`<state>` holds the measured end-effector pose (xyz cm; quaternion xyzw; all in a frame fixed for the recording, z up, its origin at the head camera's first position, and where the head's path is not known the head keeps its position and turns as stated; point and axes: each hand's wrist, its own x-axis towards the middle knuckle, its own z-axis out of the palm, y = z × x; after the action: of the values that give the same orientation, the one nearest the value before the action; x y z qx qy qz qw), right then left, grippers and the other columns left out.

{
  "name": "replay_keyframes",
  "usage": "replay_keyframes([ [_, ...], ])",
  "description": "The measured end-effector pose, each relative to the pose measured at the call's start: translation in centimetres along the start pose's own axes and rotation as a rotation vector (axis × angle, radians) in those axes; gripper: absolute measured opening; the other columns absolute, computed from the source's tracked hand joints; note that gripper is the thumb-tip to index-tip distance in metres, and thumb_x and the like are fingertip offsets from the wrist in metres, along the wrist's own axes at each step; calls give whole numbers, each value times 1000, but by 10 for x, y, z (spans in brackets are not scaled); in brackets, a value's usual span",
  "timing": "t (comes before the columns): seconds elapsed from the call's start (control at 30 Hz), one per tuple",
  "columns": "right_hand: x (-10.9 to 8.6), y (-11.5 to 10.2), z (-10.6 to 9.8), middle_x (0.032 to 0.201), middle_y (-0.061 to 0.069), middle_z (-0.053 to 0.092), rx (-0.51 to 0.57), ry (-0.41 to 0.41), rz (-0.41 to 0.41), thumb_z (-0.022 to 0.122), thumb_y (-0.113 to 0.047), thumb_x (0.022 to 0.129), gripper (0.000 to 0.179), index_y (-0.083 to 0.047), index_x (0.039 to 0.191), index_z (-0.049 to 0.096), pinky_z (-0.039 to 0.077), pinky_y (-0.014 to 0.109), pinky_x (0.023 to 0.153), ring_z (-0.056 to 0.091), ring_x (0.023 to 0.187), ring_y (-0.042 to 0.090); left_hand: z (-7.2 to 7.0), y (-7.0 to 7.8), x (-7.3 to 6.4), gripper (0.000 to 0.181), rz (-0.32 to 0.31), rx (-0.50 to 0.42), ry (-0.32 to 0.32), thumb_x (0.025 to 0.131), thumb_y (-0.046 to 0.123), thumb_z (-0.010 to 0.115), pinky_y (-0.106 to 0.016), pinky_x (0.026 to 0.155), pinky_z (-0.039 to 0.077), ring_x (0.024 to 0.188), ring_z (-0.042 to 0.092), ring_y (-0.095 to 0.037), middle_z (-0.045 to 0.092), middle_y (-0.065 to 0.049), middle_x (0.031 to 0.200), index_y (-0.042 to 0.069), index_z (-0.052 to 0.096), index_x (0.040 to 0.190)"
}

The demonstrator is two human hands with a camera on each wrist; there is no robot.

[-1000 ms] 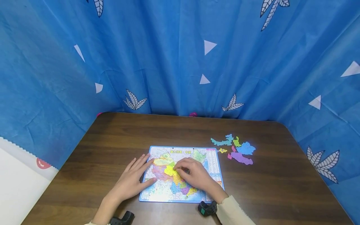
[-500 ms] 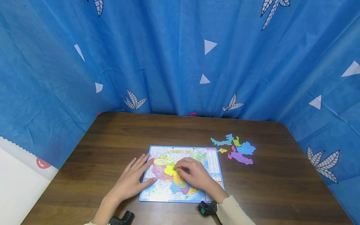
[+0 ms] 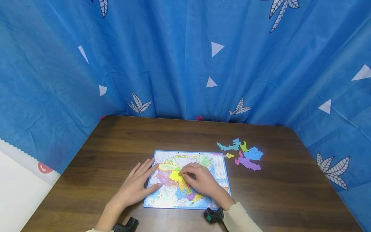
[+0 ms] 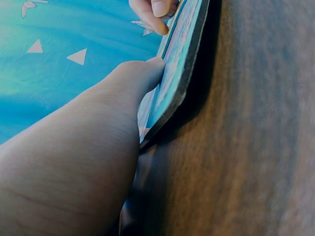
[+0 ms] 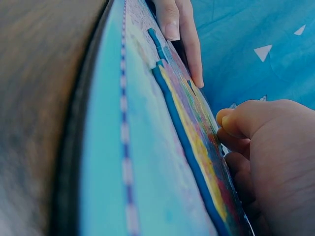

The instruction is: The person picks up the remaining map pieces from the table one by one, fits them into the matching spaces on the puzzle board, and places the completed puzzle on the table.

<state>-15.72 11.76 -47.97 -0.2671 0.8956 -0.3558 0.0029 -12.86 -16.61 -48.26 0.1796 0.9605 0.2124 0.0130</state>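
Observation:
A magnetic map puzzle board (image 3: pixel 162 201) with a blue border lies on the table, with coloured map pieces on it. My left hand (image 3: pixel 137 185) is spread flat at its left edge, with the thumb and fingertips over the board. In the left wrist view the thumb (image 4: pixel 142 76) meets the board's surface. My right hand (image 3: pixel 200 178) reaches over the middle, its thumb and index finger pinching at the edge of a bright yellow map piece (image 3: pixel 175 175). In the right wrist view this hand (image 5: pixel 280 142) has curled fingers close against the board; its palm side is hidden.
Loose puzzle pieces lie right of the board: a teal one (image 3: pixel 229 147), a green one (image 3: pixel 244 146), a blue one (image 3: pixel 253 153), a purple one (image 3: pixel 249 163), a small yellow one (image 3: pixel 230 155) and small pink bits. A blue curtain (image 3: pixel 179 64) hangs behind the table (image 3: pixel 290 180).

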Motion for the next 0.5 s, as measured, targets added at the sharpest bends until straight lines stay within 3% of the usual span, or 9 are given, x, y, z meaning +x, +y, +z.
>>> replay_keyframes([
  [0.5, -1, 0, -2, 108, -24, 64, -2, -22, 6, 65, -31, 93, 14, -36, 105, 70, 51, 36, 96, 59, 105, 1, -1, 1, -1, 77, 0, -13, -1, 85, 73, 47, -53, 119, 11, 149, 18, -25, 21, 4, 161, 29, 38, 148],
])
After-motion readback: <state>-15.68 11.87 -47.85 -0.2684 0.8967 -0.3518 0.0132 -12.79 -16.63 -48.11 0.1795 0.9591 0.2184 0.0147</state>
